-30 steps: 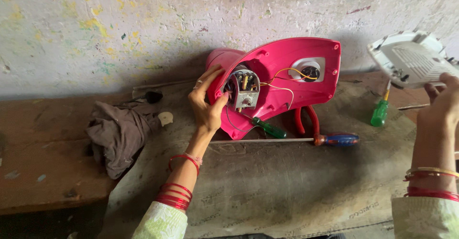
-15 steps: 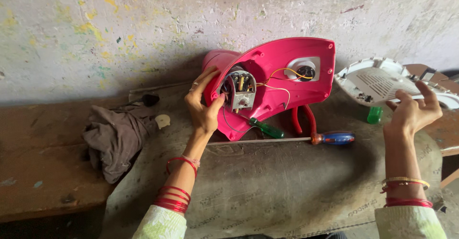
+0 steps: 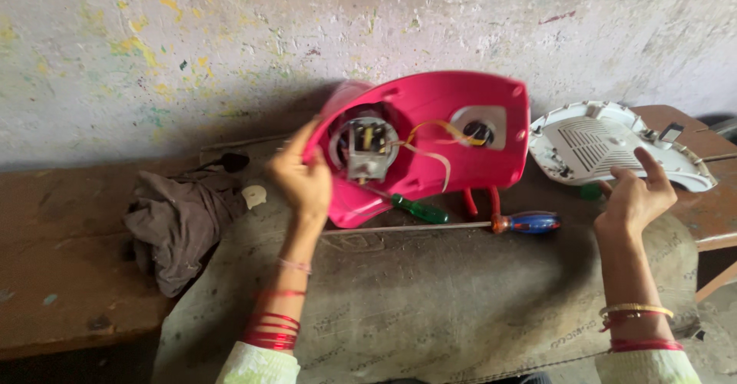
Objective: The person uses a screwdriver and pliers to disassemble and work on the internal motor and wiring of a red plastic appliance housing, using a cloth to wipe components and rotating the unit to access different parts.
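Far left on the worktop (image 3: pixel 69 276) lies one crumpled brown cloth (image 3: pixel 180 223), with one small black plug (image 3: pixel 234 161) and a pale bit (image 3: pixel 254 196) just beside it, none of them moved over the last second. The left hand (image 3: pixel 303 184) still props up the one pink appliance shell (image 3: pixel 453 134) by its left edge, fingers (image 3: pixel 295 142) wrapped round the rim, thumb on the open side; the shell stands tilted against the wall with its inside facing the camera. Inside it: one grey switch block (image 3: pixel 367 150) in a round opening, a few thin yellow and white wires (image 3: pixel 430 142), and one round hole on a grey patch (image 3: pixel 480 130). Below the shell lie two screwdrivers, one green-handled (image 3: pixel 421 211) touching the shell's lower edge, one long-shafted with a blue and red handle (image 3: pixel 530 223) on the grey sacking (image 3: pixel 430 307); a third green handle (image 3: pixel 589 192) peeks out under the white part. The change is on the right: the one white vented cover (image 3: pixel 606 146), which was lifted higher and further right a second ago, now sits lower, near the shell, resting over the wooden edge. The right hand (image 3: pixel 633 200) has come in with it, fingers (image 3: pixel 652 165) spread loosely, tips touching the cover's near rim rather than gripping it. So the cover looks set down, the shell held open. Bangles: several red on the left wrist, gold and red on the right.
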